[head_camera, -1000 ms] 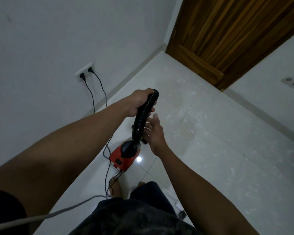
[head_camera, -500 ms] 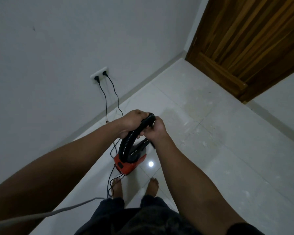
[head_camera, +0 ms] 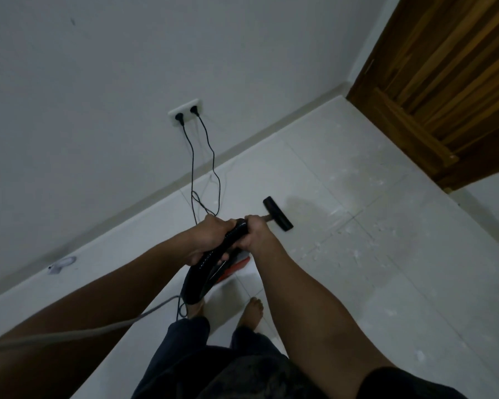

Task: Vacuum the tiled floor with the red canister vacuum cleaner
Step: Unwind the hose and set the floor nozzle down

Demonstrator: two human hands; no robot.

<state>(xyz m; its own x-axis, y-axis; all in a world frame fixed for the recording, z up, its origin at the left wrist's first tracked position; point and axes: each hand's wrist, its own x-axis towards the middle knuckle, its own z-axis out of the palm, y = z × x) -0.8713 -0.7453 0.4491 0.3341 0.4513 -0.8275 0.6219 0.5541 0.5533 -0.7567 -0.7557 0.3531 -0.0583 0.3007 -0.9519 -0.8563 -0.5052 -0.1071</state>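
Both hands grip the black ribbed vacuum hose in front of me. My left hand is wrapped around the hose bend. My right hand clasps the hose end where the tube leads to the black floor nozzle. The nozzle lies on the white tiled floor, just ahead of my right hand. Only a strip of the red canister vacuum shows, below my hands and behind the hose loop. White dust specks are scattered on the tiles right of the nozzle.
Two black cords hang from a wall socket to the floor near the canister. A grey cable crosses my left arm. A wooden door stands at the far right. My bare feet stand behind the canister.
My hands moved up and forward with the hose. The floor nozzle has come into view ahead of my right hand, resting on the tiles. The view shifted right and back from the wall.
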